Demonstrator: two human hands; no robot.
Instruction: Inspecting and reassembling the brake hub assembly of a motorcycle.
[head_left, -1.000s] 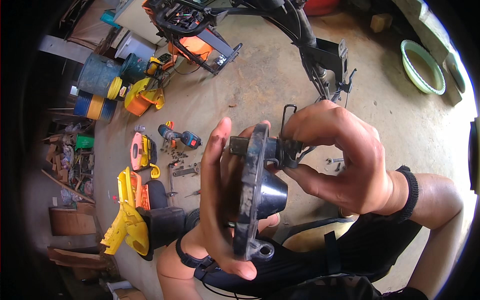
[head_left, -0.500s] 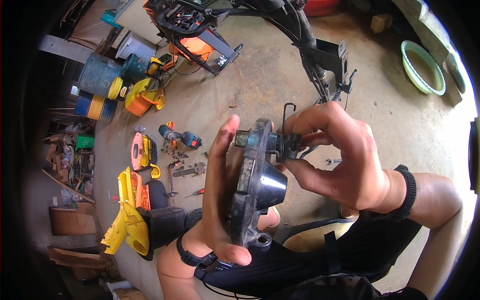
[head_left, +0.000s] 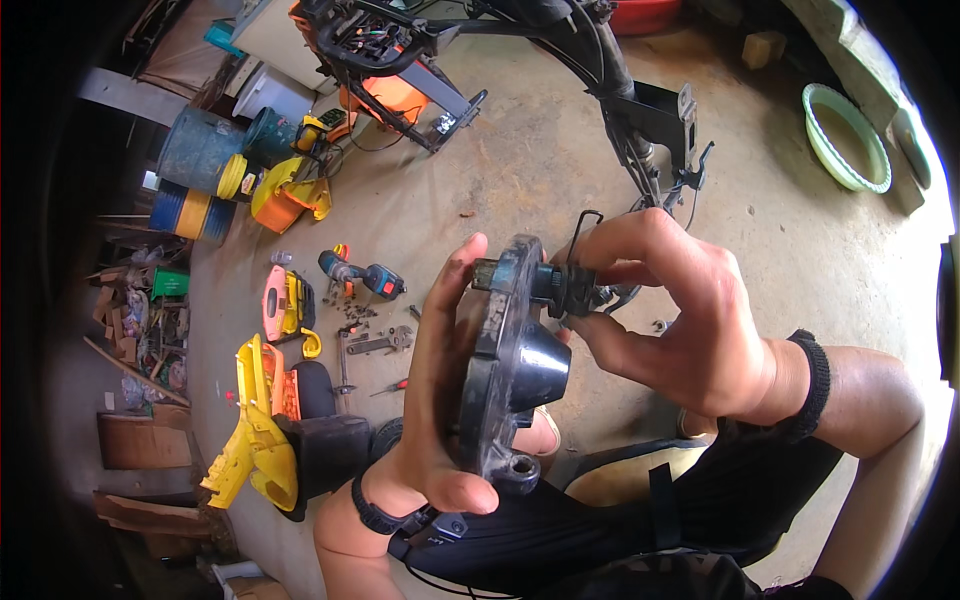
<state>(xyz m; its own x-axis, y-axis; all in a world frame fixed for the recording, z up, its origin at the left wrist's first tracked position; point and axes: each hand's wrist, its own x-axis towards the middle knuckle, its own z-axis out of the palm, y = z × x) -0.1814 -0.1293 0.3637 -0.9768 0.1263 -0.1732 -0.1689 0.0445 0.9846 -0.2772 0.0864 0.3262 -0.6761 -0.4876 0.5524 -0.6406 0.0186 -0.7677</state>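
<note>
A round, dirty dark-metal brake plate (head_left: 495, 365) with a shiny cone at its centre stands on edge in my left hand (head_left: 425, 410). The fingers are behind it and the thumb is by its lower rim. Near the plate's upper end, a splined shaft passes through, with a small black brake lever (head_left: 576, 292) on its right side. My right hand (head_left: 685, 310) pinches this lever between thumb and fingers. A bent wire spring (head_left: 585, 225) sticks up beside the lever. The lever's far end is partly hidden by my fingers.
A stripped scooter frame (head_left: 600, 80) stands ahead. On the floor at left lie a cordless impact wrench (head_left: 360, 273), loose bolts, an adjustable wrench (head_left: 380, 340) and yellow body panels (head_left: 262, 440). Buckets (head_left: 200, 150) stand farther left; a pale green basin (head_left: 845, 140) sits far right.
My right hand has moved the lever slightly left toward the plate, and the wire spring's upper end now tilts to the right. The plate has shifted slightly left in my left hand.
</note>
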